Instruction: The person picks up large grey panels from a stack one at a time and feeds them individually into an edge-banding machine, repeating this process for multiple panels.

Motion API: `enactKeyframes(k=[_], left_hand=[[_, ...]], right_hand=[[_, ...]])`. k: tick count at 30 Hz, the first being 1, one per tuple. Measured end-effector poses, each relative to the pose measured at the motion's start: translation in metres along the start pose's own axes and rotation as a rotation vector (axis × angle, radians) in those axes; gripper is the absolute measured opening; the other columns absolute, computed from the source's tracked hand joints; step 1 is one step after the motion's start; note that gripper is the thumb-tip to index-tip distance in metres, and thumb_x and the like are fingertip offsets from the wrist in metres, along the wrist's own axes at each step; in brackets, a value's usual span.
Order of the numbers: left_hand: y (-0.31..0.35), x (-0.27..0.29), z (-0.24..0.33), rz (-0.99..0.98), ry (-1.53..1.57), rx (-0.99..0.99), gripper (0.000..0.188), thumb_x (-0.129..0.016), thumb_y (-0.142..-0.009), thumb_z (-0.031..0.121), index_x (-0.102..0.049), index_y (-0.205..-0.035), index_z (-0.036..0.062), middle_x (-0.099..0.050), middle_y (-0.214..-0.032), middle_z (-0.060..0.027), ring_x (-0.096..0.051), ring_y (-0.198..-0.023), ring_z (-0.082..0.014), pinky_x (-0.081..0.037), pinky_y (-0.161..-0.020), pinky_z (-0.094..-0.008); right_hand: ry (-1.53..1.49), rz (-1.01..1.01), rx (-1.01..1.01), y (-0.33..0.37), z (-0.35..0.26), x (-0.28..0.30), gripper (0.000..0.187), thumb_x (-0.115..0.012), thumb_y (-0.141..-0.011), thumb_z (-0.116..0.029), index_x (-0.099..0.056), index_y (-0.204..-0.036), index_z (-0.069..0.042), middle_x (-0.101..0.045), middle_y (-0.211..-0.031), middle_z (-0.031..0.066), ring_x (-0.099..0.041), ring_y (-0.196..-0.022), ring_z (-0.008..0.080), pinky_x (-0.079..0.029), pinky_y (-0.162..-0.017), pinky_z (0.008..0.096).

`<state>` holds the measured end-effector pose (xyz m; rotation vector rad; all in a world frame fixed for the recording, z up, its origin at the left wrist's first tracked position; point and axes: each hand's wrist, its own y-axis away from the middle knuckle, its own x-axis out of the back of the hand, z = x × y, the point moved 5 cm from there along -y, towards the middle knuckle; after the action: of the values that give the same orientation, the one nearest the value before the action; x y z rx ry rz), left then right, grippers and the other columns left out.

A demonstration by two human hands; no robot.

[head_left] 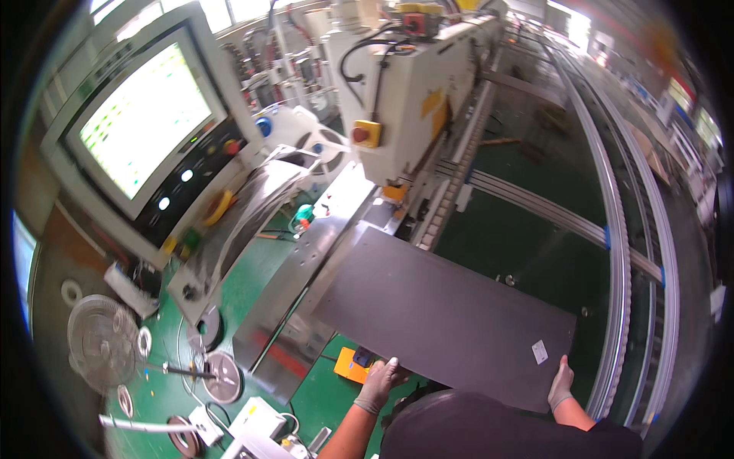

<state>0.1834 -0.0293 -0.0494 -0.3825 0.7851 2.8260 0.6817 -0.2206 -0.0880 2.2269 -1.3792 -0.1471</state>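
Observation:
A large dark grey rectangular panel lies level in front of me, its far left corner over the metal bed of a long machine. A small white label sticks to its near right part. My left hand, in a pale glove, closes on the panel's near edge with the thumb on top. At the panel's right end my right hand, also gloved, grips the edge, thumb up and fingers hidden underneath. An orange-yellow foot pedal or box shows on the green floor beyond my left hand.
At the left stands a control console with a lit screen. Below it are a standing fan, tape reels and a white device. A red stop button sits on the machine. Aluminium rails run along the right.

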Motion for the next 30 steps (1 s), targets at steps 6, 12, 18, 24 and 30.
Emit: enactKeyframes(k=[6, 12, 18, 24, 30], left_hand=[[-0.018, 0.036, 0.058, 0.331, -0.228, -0.196, 0.032, -0.051, -0.102, 0.028, -0.062, -0.086, 0.0020, -0.063, -0.067, -0.0055, -0.061, -0.056, -0.0143, -0.049, -0.057, -0.0269], [-0.066, 0.092, 0.066, 0.511, -0.366, -0.192, 0.038, -0.047, -0.104, 0.034, -0.062, -0.094, 0.0002, -0.069, -0.083, -0.0099, -0.064, -0.071, -0.0158, -0.050, -0.063, -0.0304], [-0.105, 0.054, 0.092, 0.473, -0.579, -0.383, 0.046, -0.042, -0.106, 0.036, -0.066, -0.097, -0.0020, -0.070, -0.093, -0.0126, -0.068, -0.085, -0.0230, -0.053, -0.077, -0.0348], [-0.153, 0.020, 0.089, 0.491, 0.135, -0.253, 0.043, -0.047, -0.105, 0.033, -0.065, -0.095, -0.0052, -0.069, -0.091, -0.0093, -0.064, -0.084, -0.0177, -0.052, -0.079, -0.0339], [-0.207, 0.000, 0.094, 0.540, 0.087, -0.323, 0.043, -0.049, -0.104, 0.033, -0.065, -0.093, -0.0056, -0.067, -0.090, -0.0096, -0.059, -0.083, -0.0183, -0.049, -0.079, -0.0356]], right_hand=[[-0.066, -0.141, -0.209, 0.012, -0.021, -0.030, 0.056, -0.056, -0.096, -0.056, -0.060, -0.117, -0.003, -0.061, -0.119, 0.0097, -0.058, -0.110, 0.0227, -0.046, -0.098, 0.0398], [-0.103, -0.233, -0.286, -0.002, -0.036, -0.072, 0.063, -0.053, -0.097, -0.056, -0.052, -0.134, -0.005, -0.058, -0.131, 0.0111, -0.055, -0.121, 0.0267, -0.042, -0.105, 0.0446], [-0.064, -0.066, -0.329, -0.009, -0.064, -0.080, 0.065, -0.055, -0.094, -0.057, -0.050, -0.138, -0.010, -0.056, -0.135, 0.0112, -0.054, -0.124, 0.0300, -0.041, -0.106, 0.0493], [-0.113, -0.096, -0.312, -0.039, -0.095, -0.104, 0.060, -0.052, -0.097, -0.053, -0.050, -0.137, -0.008, -0.057, -0.133, 0.0116, -0.054, -0.123, 0.0289, -0.042, -0.106, 0.0480], [-0.165, -0.149, -0.213, -0.091, -0.124, -0.127, 0.059, -0.053, -0.098, -0.051, -0.051, -0.137, -0.007, -0.055, -0.136, 0.0114, -0.053, -0.125, 0.0282, -0.041, -0.108, 0.0458]])
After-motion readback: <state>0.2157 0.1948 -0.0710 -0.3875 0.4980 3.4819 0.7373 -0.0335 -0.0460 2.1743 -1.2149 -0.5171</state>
